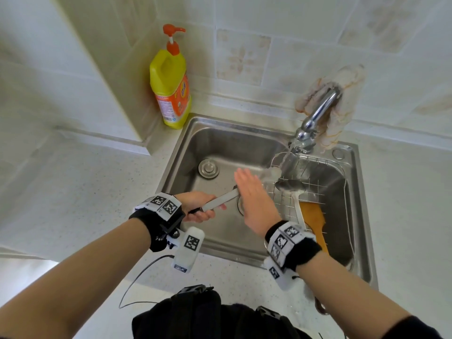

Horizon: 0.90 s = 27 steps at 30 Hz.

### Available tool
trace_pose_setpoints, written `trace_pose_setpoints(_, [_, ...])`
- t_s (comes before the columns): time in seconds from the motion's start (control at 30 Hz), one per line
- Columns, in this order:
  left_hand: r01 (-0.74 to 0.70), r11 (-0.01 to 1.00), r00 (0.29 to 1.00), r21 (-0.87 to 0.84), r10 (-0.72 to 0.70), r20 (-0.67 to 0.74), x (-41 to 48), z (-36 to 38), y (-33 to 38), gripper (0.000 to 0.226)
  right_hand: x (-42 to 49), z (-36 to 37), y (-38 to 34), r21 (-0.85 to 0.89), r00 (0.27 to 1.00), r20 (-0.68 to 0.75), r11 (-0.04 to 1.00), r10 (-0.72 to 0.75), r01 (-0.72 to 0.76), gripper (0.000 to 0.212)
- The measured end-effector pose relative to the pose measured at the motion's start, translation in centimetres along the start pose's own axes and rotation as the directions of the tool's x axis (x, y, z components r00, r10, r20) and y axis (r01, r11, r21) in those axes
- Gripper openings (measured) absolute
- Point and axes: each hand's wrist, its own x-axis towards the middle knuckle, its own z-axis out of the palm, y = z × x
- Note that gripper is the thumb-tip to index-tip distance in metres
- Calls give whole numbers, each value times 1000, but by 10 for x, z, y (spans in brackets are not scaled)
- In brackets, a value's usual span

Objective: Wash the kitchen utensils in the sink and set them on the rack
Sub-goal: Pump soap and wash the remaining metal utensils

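Knife (220,199) looks stiff, wet, likely slippery: left hand (195,207) rightly grips the handle, right hand (254,199) lies flat-fingered on the blade.

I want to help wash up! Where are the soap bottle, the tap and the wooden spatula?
soap bottle (169,81): head view, yellow body.
tap (320,110): head view, metal spout.
wooden spatula (313,214): head view, flat blade.

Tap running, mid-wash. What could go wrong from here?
1. Cut: the right hand lies flat on the metal utensil that the left hand grips by its handle; if it is a knife, which I cannot confirm, the wet palm could slide onto an edge.
2. Splash: water from the tap breaks beside the right fingertips; the wired device on the left wrist hangs close by.
3. Crowding: the rack already holds a ladle and a wooden spatula.
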Motion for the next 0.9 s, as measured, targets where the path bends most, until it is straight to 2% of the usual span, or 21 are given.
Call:
trace_pose_setpoints(0.03, [0, 1000, 1000, -13, 0, 0, -2, -2, 0, 31, 7, -2, 13, 28, 993, -4, 992, 120, -120, 82])
trace_pose_setpoints(0.1, [2, 999, 1000, -41, -2, -2, -4, -6, -3, 31, 15, -7, 33, 33, 929, 70, 930, 364, -367, 78])
trace_pose_setpoints(0.13, [4, 999, 1000, -49, -4, 0, -4, -8, -5, 30, 17, -10, 29, -117, 926, 77, 926, 368, -358, 78])
trace_pose_setpoints(0.17, [7, 998, 1000, -68, -8, -6, -5, -10, -10, 30, 19, -7, 17, -209, 944, 130, 939, 304, -274, 77])
trace_pose_setpoints(0.2, [10, 997, 1000, -81, -11, -9, -5, -11, -13, 30, 16, -2, 2, -204, 967, 147, 963, 210, -178, 74])
trace_pose_setpoints(0.23, [10, 996, 1000, -90, -11, -14, -5, -11, -16, 30, 9, 10, -14, -69, 992, 89, 994, 94, -88, 74])
trace_pose_setpoints(0.3, [2, 994, 1000, -105, -4, -20, -4, -12, -17, 29, 5, 15, -31, 28, 996, 81, 999, -45, 43, 80])
trace_pose_setpoints(0.37, [-2, 991, 1000, -136, -1, -18, -6, -13, -14, 28, 20, 7, -19, 17, 998, 58, 1000, -1, 0, 80])
trace_pose_setpoints(0.4, [0, 990, 1000, -144, -3, -18, -8, -15, -14, 28, 26, 4, -7, -63, 998, 40, 997, 42, -39, 77])
trace_pose_setpoints(0.47, [-6, 991, 999, -134, 0, -46, -10, -19, -16, 28, 34, 4, 12, -105, 982, 73, 981, 172, -164, 73])
trace_pose_setpoints(0.53, [-17, 997, 993, -73, 8, -119, -9, -20, -19, 25, 30, 11, 11, 185, 949, 158, 936, 273, -300, 71])
trace_pose_setpoints(0.6, [-45, 998, 963, 50, 57, -265, -6, -18, -19, 24, 25, 12, 5, 438, 921, 266, 815, 285, -378, 72])
trace_pose_setpoints(0.67, [-67, 972, 893, 226, 160, -420, -2, -16, -16, 21, 19, 6, 1, 538, 904, 339, 735, 261, -414, 74])
trace_pose_setpoints(0.73, [-53, 919, 831, 391, 257, -494, 0, -15, -14, 19, 17, -1, -5, 553, 932, 310, 761, 190, -339, 76])
trace_pose_setpoints(0.8, [-80, 868, 812, 490, 341, -473, 3, -9, -11, 17, 17, -8, -11, 516, 977, 177, 835, 115, -192, 81])
trace_pose_setpoints(0.83, [-98, 832, 800, 546, 392, -455, 3, -5, -9, 15, 18, -10, -17, 473, 991, 117, 874, 63, -111, 84])
trace_pose_setpoints(0.9, [-157, 712, 749, 685, 538, -388, 7, 8, -1, 9, 21, -15, -22, 281, 995, 51, 957, -83, 65, 85])
